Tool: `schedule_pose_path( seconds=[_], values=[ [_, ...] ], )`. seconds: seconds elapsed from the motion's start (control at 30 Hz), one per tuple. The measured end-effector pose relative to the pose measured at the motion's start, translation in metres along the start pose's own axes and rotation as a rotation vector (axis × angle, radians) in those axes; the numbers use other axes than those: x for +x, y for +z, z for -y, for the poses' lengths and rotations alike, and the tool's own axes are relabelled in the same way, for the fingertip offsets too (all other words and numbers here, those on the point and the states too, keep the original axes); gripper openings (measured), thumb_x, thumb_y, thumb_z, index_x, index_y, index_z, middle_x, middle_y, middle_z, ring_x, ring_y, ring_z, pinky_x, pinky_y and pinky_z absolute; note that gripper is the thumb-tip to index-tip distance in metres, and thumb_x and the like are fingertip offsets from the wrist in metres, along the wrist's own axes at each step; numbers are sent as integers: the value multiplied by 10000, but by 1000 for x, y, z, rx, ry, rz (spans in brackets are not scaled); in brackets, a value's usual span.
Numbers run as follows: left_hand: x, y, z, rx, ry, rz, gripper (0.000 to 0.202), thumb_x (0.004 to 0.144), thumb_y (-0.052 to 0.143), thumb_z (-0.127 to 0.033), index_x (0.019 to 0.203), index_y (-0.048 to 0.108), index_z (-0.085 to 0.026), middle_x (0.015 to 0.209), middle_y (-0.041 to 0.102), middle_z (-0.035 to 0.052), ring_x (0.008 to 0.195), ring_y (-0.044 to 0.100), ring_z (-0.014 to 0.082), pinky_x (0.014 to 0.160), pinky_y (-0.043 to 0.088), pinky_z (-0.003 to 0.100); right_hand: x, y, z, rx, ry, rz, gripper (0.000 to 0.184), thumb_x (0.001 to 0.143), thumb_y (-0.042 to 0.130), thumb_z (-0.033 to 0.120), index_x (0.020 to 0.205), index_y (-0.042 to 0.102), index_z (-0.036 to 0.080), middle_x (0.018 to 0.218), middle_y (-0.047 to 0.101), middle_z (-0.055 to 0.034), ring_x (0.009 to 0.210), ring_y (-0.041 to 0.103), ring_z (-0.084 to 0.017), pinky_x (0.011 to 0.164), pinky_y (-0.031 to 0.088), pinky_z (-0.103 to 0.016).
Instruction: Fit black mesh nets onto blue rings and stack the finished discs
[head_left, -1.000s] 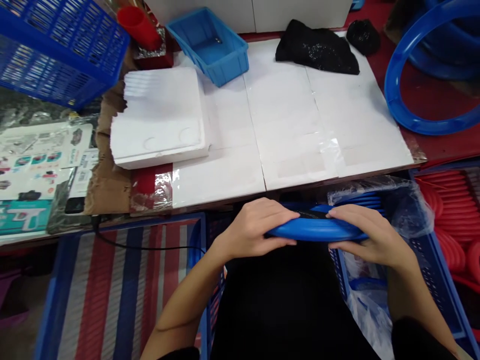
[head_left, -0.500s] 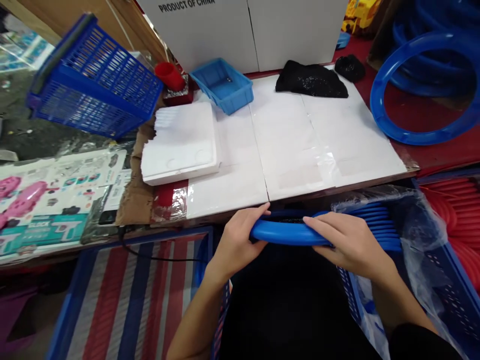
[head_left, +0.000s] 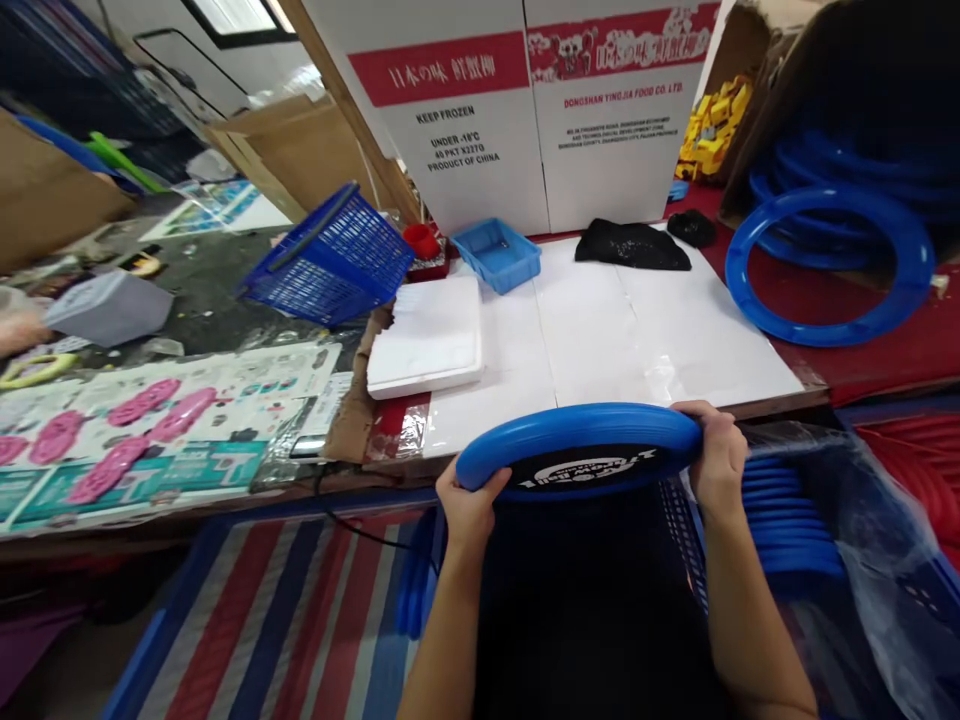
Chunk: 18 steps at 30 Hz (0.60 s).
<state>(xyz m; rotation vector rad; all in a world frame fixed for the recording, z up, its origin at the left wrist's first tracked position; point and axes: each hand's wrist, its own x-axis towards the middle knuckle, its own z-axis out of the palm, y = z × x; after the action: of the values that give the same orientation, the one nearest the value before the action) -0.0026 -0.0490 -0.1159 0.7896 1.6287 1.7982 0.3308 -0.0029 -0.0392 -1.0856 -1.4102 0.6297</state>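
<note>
I hold a blue ring-framed disc (head_left: 577,432) with a black printed centre, nearly flat, just in front of the table's near edge. My left hand (head_left: 470,505) is closed round its left rim. My right hand (head_left: 715,450) grips the right rim, fingers curled over the top. To the right, below the disc, a stack of blue rings (head_left: 787,520) lies in a plastic-lined blue crate (head_left: 877,560).
White sheets (head_left: 637,340) cover the table, with a foam slab (head_left: 427,335), a small blue tray (head_left: 497,254), black cloth (head_left: 630,245), a tilted blue basket (head_left: 330,260) and a large blue ring (head_left: 829,262). Cartons (head_left: 525,110) stand behind. Printed toy packaging (head_left: 150,430) lies left. Red rings (head_left: 919,455) lie far right.
The disc has risen from lap height to the table's edge and tipped so its printed centre shows. Both hands have slid outward to opposite rims. My view has lifted.
</note>
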Motion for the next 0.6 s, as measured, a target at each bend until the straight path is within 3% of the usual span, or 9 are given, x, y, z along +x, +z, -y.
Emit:
schedule_pose_path(
  seconds=[0.17,0.3,0.37,0.5,0.6],
  values=[
    [-9,2,26,-105,-58,-91,502,441,994,-340,806,713,-140,725,717,1,628,660,153,695,602,318,3,23,16,-214,-91,-55,566,1159,298,459,1031,791,213,914,784,-66,835,740,-216,769,535,-354],
    [-10,-8,28,22,49,8,512,564,981,-471,879,747,-141,768,737,34,671,688,206,698,605,352,3,24,16,-337,-73,-114,652,1161,268,477,938,807,186,731,726,-51,670,687,-194,664,478,-337],
    [-9,-14,21,44,147,130,564,693,908,-615,964,781,-137,854,766,80,757,716,249,742,606,376,-2,24,12,-396,-58,-184,692,1159,275,498,876,818,175,642,685,-46,593,649,-187,619,444,-336],
    [-10,-23,-9,62,393,408,792,913,532,-874,1057,792,-139,1048,773,169,952,741,323,851,592,422,-18,28,10,-479,2,-304,756,1152,273,536,800,821,153,605,675,-78,567,621,-202,572,407,-346],
    [-12,-26,-32,176,473,466,898,911,402,-956,1046,774,-150,843,739,113,727,694,240,679,529,334,-30,33,17,-510,-7,-314,737,1145,304,536,829,839,140,531,604,-73,543,583,-217,552,369,-357]
  ],
)
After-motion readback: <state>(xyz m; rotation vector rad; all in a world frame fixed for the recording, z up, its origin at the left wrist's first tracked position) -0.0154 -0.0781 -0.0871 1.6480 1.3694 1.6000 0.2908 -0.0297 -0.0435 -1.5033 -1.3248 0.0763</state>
